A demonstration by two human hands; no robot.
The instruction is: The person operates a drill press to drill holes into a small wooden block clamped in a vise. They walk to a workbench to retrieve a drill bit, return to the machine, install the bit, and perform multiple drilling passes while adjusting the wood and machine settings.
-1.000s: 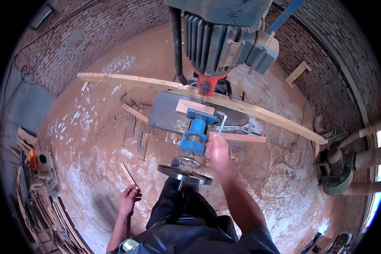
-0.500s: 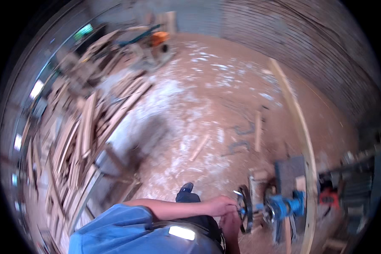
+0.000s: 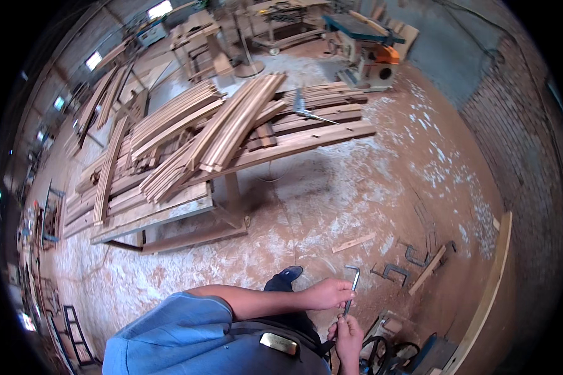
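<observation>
Your left hand (image 3: 329,294) pinches the bar's upper shaft and your right hand (image 3: 349,331) closes round its lower end. Beyond stands a large bench (image 3: 162,215) piled with wooden strips (image 3: 244,122); right of it, metal clamps (image 3: 397,269) lie low. Smallest, the bent metal bar (image 3: 356,281) sits before you, hooked end away. This looks like two-handed handling; shifting hold calls for one firm pinch while the other loosens.

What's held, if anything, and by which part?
The left hand holds an L-shaped metal rod near the middle of its long part; the right hand is at its lower end, grip unclear.
</observation>
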